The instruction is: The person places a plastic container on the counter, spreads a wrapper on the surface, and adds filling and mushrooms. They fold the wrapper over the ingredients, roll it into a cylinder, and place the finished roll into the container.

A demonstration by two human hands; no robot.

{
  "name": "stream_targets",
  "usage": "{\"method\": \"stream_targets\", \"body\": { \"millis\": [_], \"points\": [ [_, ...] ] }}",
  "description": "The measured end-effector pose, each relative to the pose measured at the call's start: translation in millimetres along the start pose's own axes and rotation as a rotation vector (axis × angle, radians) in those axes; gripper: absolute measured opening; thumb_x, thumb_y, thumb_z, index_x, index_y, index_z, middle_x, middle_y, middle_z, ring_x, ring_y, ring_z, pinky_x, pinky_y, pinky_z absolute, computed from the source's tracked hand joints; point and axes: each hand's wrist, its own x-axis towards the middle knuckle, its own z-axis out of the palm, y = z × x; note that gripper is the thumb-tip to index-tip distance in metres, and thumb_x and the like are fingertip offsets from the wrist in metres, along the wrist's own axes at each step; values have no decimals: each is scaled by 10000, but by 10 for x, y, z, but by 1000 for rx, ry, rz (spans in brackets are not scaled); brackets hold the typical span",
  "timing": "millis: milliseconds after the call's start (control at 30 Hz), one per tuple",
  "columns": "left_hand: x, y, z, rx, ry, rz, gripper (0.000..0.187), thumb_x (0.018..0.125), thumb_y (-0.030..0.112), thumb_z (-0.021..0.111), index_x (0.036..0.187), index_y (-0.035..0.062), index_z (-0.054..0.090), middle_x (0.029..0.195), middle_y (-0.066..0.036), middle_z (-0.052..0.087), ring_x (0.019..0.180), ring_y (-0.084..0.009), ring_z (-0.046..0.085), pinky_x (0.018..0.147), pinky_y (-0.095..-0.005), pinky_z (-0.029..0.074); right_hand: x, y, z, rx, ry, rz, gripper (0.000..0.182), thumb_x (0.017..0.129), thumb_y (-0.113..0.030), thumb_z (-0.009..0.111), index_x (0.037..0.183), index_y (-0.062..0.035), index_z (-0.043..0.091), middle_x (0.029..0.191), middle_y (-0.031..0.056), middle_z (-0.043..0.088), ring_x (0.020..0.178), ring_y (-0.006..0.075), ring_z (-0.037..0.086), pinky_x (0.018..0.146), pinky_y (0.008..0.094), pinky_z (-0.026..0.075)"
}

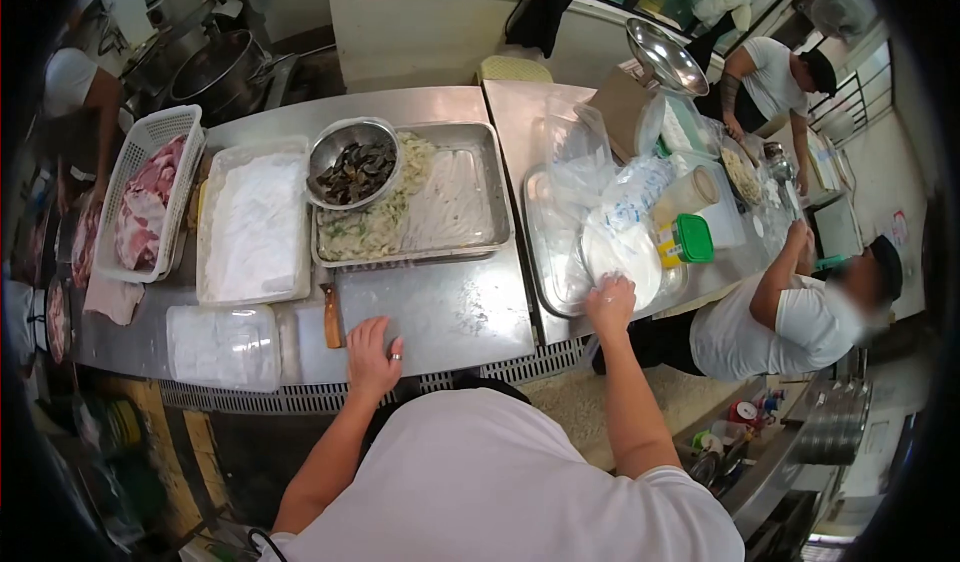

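My left hand (371,360) lies on the steel table's front edge, fingers stretched out and holding nothing. Just left of it is a wooden handle (332,318), seemingly a knife's. My right hand (610,303) reaches to the near rim of a round white item (625,260) partly covered by clear plastic, its fingers curled on that rim. Under it sits a metal tray (545,277) with crumpled plastic bags (585,177). Beside the white item stands a yellow tub with a green lid (690,239).
A metal bowl of dark pieces (352,170) rests on a tray of pale chopped filling (410,197). Farther left are a tub of white powder (255,222), a lidded clear container (222,347) and a white basket of raw meat (150,202). Co-workers (790,322) stand at right; another at far left.
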Motion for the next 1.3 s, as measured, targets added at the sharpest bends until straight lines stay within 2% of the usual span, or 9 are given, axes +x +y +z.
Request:
{"method": "stream_targets", "body": {
  "millis": [233, 433, 667, 767, 867, 1000, 1067, 1167, 1300],
  "points": [
    [28, 38, -44, -2, 4, -1, 484, 945, 217, 744, 1368, 22, 609, 1351, -174, 645, 1279, -404, 572, 1124, -531, 409, 30, -11, -52, 68, 77, 41, 144, 870, -184, 774, 921, -52, 750, 1035, 115, 720, 1031, 378, 644, 887, 531, 492],
    [49, 63, -53, -30, -13, -18, 486, 943, 215, 745, 1369, 23, 613, 1354, -178, 649, 1277, -403, 573, 1131, -531, 403, 19, -196, -116, 123, 193, 10, 106, 843, -131, 790, 900, -75, 720, 978, 114, 697, 1016, 368, 645, 909, 539, 473],
    [10, 9, -17, -37, 12, 0, 504, 946, 215, 749, 1390, 19, 612, 1356, -197, 651, 1282, -416, 572, 1149, -535, 396, 15, -295, 80, 439, 288, 178, 161, 818, -44, 763, 948, -82, 676, 912, 121, 668, 950, 383, 642, 896, 525, 455],
    [2, -15, 2, -35, 9, -15, 507, 949, 226, 751, 1388, 13, 613, 1354, -202, 651, 1285, -421, 569, 1143, -538, 404, -8, -510, -136, 409, 372, -4, 219, 809, -35, 749, 1014, -84, 688, 887, 117, 657, 921, 379, 642, 885, 524, 460],
    [-27, -74, 29, -59, -2, -33, 532, 930, 221, 773, 1391, 9, 613, 1385, -206, 636, 1305, -422, 558, 1152, -540, 406, -128, -802, -305, 414, 313, -208, 175, 831, -3, 716, 985, -82, 743, 894, 132, 692, 901, 379, 655, 830, 507, 485],
    [49, 108, -25, -179, 23, -12, 610, 855, 167, 825, 1401, 4, 610, 1447, -202, 601, 1355, -419, 538, 1204, -540, 383, -592, -1321, -225, 428, -18, -439, 92, 819, -64, 697, 888, -100, 746, 929, 135, 672, 916, 367, 629, 770, 530, 463],
    [229, 414, -232, -196, -33, 175, 666, 802, 126, 843, 1419, 25, 613, 1476, -187, 583, 1375, -407, 530, 1221, -552, 375, -835, -1605, -163, 472, -176, -617, 73, 814, -112, 714, 878, -94, 743, 941, 137, 671, 958, 376, 645, 820, 532, 494],
    [434, 658, -301, -94, -161, 347, 650, 751, 73, 829, 1381, 73, 669, 1475, -150, 600, 1390, -382, 535, 1227, -570, 375, -1086, -2021, -245, 531, -289, -807, 82, 812, -111, 719, 892, -95, 728, 992, 133, 672, 1083, 388, 662, 1006, 516, 508],
    [254, 135, -117, 0, -209, 348, 507, 730, 15, 773, 1224, 130, 778, 1433, -103, 662, 1403, -358, 563, 1219, -584, 390, -1038, -2197, -313, 644, -262, -801, 177, 783, -75, 743, 960, -93, 742, 1017, 129, 667, 1043, 380, 646, 968, 520, 501]
  ]
}}
